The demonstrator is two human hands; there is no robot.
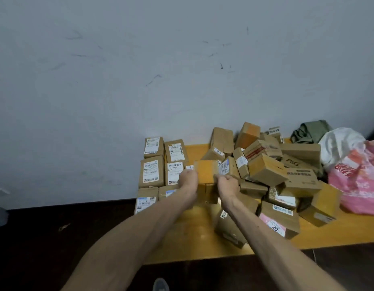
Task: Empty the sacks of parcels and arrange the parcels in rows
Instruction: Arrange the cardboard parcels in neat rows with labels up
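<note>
Risk: we judge the pile [266, 169] may slide if we pull from its left edge, because the boxes lean on each other at odd angles; one could drop off the tabletop [192, 244].
Held parcel [206, 171]: a plain brown taped box, blurred, raised just left of the pile.
Left hand [188, 178]: we grip the parcel's left end.
Right hand [226, 182]: we grip its right end.
Rows [152, 171]: flat, labels up, further left of the pile.
Pink sack [358, 181]: slumped, right of the pile.
</note>
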